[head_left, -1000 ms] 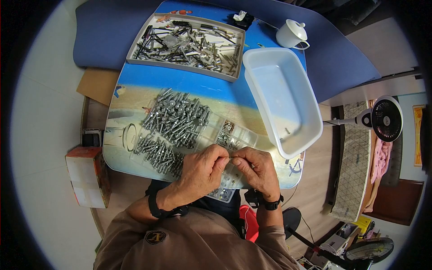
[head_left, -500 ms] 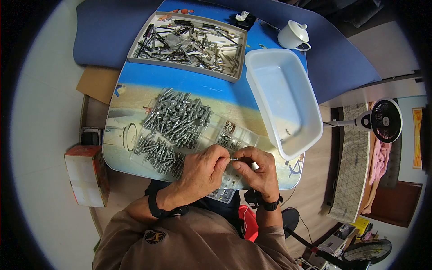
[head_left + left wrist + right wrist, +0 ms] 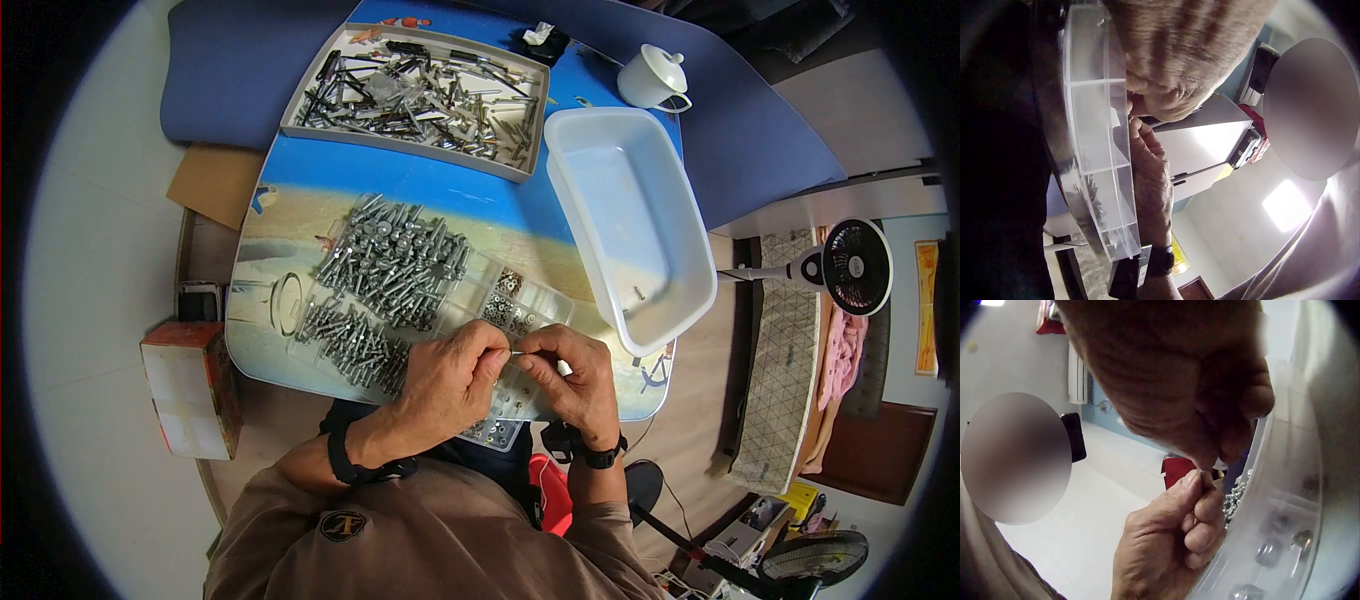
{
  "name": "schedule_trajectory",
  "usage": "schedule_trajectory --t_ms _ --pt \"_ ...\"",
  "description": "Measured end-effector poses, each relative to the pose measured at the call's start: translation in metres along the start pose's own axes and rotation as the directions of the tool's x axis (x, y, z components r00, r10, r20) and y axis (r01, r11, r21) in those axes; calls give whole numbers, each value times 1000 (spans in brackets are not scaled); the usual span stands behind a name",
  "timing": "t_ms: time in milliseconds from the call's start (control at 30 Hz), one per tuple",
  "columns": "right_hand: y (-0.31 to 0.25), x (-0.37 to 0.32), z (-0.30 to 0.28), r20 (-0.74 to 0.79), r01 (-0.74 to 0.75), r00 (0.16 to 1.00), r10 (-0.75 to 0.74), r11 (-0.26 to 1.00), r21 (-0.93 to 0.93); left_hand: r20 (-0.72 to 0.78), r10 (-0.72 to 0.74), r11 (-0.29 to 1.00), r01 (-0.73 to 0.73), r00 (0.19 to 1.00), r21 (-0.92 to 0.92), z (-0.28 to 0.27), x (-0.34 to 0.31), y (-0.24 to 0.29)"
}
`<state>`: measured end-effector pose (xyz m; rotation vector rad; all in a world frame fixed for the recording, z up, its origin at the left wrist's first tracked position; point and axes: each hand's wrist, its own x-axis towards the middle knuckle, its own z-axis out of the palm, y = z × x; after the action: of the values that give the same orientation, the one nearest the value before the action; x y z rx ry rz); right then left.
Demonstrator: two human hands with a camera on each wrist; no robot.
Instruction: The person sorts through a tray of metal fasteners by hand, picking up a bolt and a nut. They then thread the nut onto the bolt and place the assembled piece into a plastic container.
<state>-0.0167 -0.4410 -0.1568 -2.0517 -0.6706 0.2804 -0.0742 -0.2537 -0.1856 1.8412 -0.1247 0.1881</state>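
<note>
A small metal screw [image 3: 514, 352] is held between both hands' fingertips, mostly covered by them. My left hand [image 3: 445, 378] pinches one end with thumb and forefinger, its other fingers curled in. From the opposite side my right hand [image 3: 575, 380] pinches the screw with thumb and forefinger. In the right wrist view the left thumb [image 3: 1188, 482] meets the right fingertips. Both hands are over a clear compartment box [image 3: 545, 300] holding small nuts and washers [image 3: 500, 312]. Left of them lie a large heap of bolts [image 3: 395, 260] and a smaller heap of screws [image 3: 350, 345].
A shallow cardboard tray [image 3: 430, 160] of mixed screws and metal bits lies at the back. Right of the hands stands a white plastic basin [image 3: 610, 220] with a small metal piece [image 3: 639, 292] inside. A lidded white mug [image 3: 652, 78] is at the far right.
The right thumb and fingers have shifted slightly at the screw, showing more of it half a second ago than now. The left hand has stayed in place.
</note>
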Motion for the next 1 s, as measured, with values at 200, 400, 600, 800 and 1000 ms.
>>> schedule_trajectory --t_ms 200,400,600,800,1000 --pt "3 -1 3 -37 39 999 -39 999 -13 1 4 1000 -4 1000 7 1 0 -2" --pt "8 -1 5 -65 90 994 -89 996 12 2 1 1000 -1 1000 3 0 0 -1" --pt "-4 2 -2 17 -38 999 37 996 79 -1 10 1000 -10 1000 0 0 -1 -2" --pt "8 3 1 13 84 996 -84 996 13 -39 35 999 -36 999 -16 3 -1 -5" --pt "3 1 1 -12 56 998 -56 998 4 -39 30 1000 -30 999 -9 2 -1 -4"
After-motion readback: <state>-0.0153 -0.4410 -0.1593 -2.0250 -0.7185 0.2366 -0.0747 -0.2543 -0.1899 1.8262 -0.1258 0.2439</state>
